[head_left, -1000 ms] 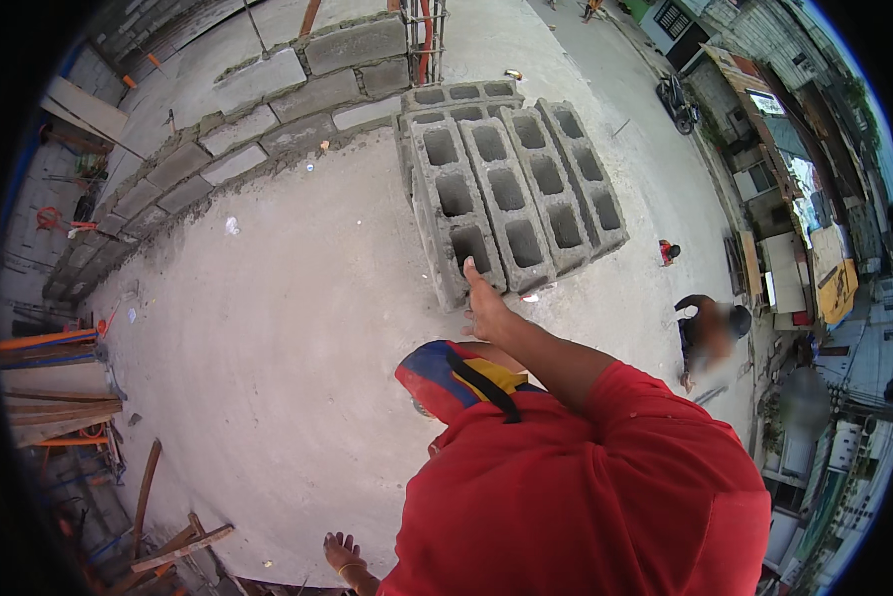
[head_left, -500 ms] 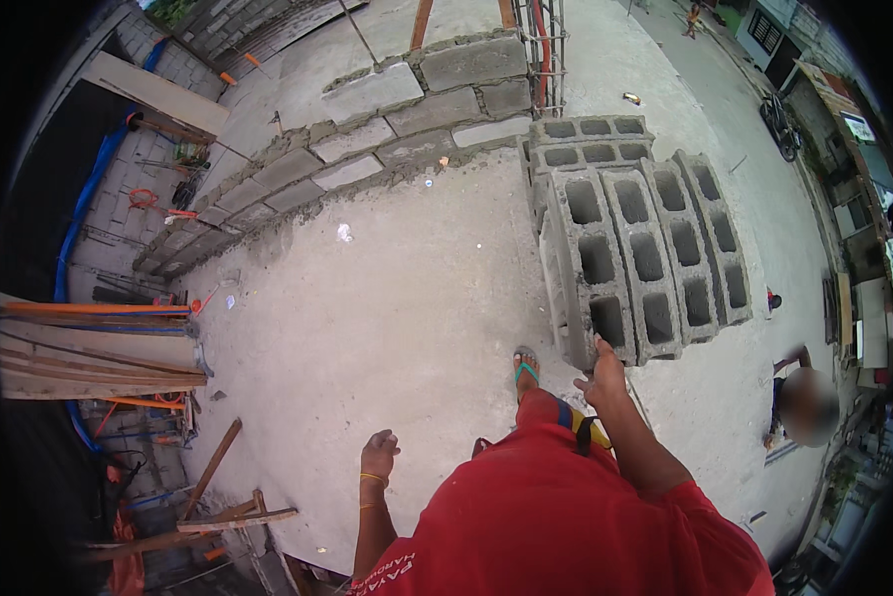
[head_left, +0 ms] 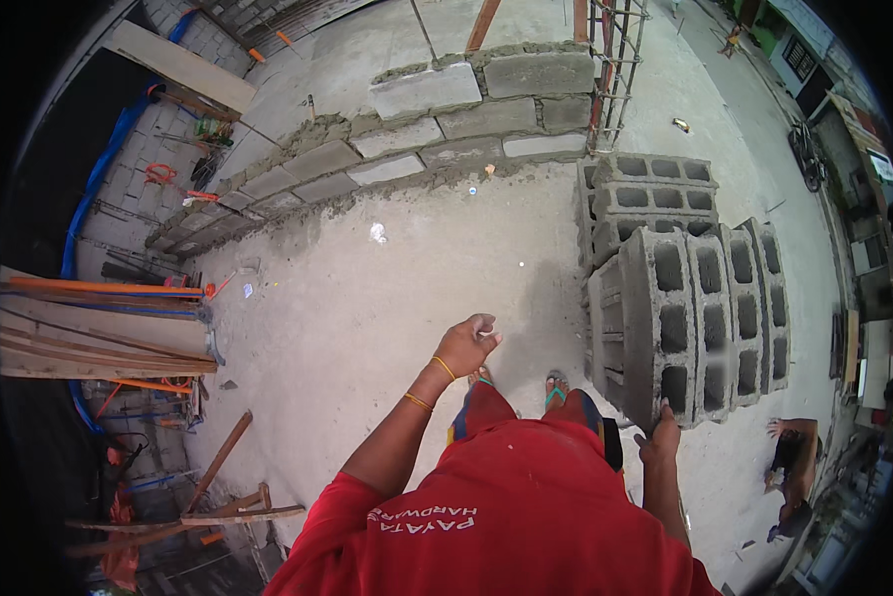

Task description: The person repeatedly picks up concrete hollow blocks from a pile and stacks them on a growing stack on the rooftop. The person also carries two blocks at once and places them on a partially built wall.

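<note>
At the near end of the closest grey hollow concrete block (head_left: pixel 671 288), my right hand (head_left: pixel 662 440) is closed on the edge, its fingertips by the lowest hole. That block stands at the left of a row of similar blocks (head_left: pixel 744 318), its side face turned towards the bare floor. My left hand (head_left: pixel 466 345) is held above the floor in front of me, left of the row and apart from it. Its fingers are loosely bent with a gap to the thumb, and nothing shows in them.
Further blocks (head_left: pixel 655 184) are stacked behind the row. A low mortared block wall (head_left: pixel 397 139) curves across the far side, ending at a rebar column (head_left: pixel 615 79). Boards (head_left: pixel 109 338) and loose timber (head_left: pixel 218 462) lie leftwards. Another person (head_left: pixel 794 467) is at the right.
My left hand has come up and rightwards towards the blocks. My right hand stays at the same block's end. Both my feet now show, and the view has shifted.
</note>
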The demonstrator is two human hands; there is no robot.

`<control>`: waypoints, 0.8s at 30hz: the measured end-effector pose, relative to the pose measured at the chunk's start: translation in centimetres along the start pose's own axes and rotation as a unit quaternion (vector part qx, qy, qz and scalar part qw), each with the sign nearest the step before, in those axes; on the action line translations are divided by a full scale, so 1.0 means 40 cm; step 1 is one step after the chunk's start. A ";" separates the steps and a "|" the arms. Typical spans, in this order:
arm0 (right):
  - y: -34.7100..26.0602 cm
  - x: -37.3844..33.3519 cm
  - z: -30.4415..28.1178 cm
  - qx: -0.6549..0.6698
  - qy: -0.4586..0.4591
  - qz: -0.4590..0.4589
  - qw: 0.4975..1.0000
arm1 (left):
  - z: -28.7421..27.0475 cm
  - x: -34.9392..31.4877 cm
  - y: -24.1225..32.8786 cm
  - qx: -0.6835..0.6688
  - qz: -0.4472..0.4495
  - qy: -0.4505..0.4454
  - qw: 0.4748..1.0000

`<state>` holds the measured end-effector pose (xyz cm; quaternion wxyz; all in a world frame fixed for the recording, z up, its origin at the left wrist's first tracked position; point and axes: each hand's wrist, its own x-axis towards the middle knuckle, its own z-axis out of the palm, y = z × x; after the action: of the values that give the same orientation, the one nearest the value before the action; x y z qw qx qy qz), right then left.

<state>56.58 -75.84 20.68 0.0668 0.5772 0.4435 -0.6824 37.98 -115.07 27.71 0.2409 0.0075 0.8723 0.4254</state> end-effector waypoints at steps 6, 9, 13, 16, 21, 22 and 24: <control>-0.021 -0.024 0.070 0.039 0.192 -0.006 0.981 | 0.083 0.334 0.301 0.113 0.243 -0.077 0.960; -0.026 -0.023 0.087 0.042 0.202 -0.024 0.978 | 0.178 0.434 0.485 0.166 0.312 -0.062 0.933; -0.025 -0.025 0.097 0.031 0.241 -0.072 0.967 | 0.297 0.551 0.630 0.296 0.306 -0.083 0.901; -0.022 -0.034 0.105 0.096 0.228 -0.120 0.961 | 0.350 0.637 0.674 0.395 0.218 -0.164 0.877; -0.029 -0.041 0.123 0.048 0.280 -0.134 0.949 | 0.417 0.734 0.687 0.484 0.159 -0.284 0.813; -0.031 -0.041 0.125 0.046 0.285 -0.133 0.948 | 0.427 0.744 0.684 0.483 0.151 -0.288 0.813; -0.036 -0.043 0.123 0.042 0.283 -0.148 0.947 | 0.436 0.756 0.677 0.477 0.154 -0.290 0.816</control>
<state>52.66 -79.04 22.60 -0.1875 0.6764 0.4960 -0.5112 13.50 -78.32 26.29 0.3802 0.3781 0.8434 -0.0342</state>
